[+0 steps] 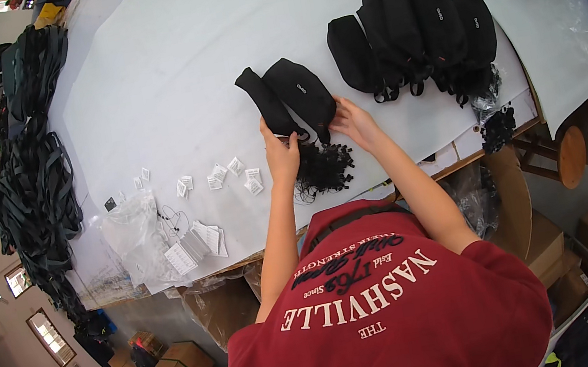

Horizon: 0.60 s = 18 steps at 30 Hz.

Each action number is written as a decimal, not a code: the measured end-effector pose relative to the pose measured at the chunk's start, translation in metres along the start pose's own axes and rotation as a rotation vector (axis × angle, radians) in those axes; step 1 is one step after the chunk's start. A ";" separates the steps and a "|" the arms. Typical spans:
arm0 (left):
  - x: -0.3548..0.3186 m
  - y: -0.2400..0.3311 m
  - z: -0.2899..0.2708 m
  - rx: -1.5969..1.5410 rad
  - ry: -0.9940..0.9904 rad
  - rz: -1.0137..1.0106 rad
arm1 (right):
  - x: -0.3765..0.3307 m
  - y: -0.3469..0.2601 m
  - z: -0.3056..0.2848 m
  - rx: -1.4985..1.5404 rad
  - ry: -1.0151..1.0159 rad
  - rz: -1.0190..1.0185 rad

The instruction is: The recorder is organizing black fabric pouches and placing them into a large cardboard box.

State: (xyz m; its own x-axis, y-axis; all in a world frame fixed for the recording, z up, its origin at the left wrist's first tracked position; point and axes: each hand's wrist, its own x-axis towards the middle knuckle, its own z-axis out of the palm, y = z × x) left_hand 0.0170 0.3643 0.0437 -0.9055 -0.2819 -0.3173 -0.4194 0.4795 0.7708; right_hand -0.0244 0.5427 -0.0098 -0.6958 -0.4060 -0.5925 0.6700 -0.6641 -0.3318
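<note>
Two small black fabric pouches lie side by side before me on the white-covered table (166,72). My left hand (281,156) is closed at the lower end of the narrower left pouch (266,103), its thumb reaching toward the gap between the two. At the lower right edge of the wider pouch (300,87), which has a small pale mark, the fingers of my right hand (355,123) grip the fabric. Just below the pouches, between my forearms, sits a heap of small black cord pieces (326,166).
Several more black pouches (392,27) are bunched at the right. White tags (217,174), a stack of printed cards (199,242) and a clear plastic bag (133,237) lie on the left. Black straps (34,188) pile along the left edge. A wooden stool (572,156) stands at right.
</note>
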 end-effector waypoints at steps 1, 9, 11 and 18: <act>0.001 -0.002 0.001 0.004 0.005 0.040 | -0.005 -0.002 0.004 -0.156 0.079 -0.051; 0.009 -0.017 0.000 -0.077 0.131 0.202 | 0.009 -0.001 0.006 -0.946 0.185 -0.442; 0.015 -0.014 -0.008 -0.178 0.159 0.232 | 0.009 -0.007 0.018 -0.599 0.217 -0.289; 0.044 0.022 -0.021 -0.099 0.142 0.257 | 0.023 -0.007 0.026 0.094 -0.018 0.225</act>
State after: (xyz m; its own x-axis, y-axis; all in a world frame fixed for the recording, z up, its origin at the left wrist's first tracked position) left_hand -0.0305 0.3446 0.0585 -0.9599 -0.2788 -0.0300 -0.1634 0.4690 0.8680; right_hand -0.0520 0.5218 -0.0021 -0.5371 -0.5609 -0.6300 0.7820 -0.6111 -0.1225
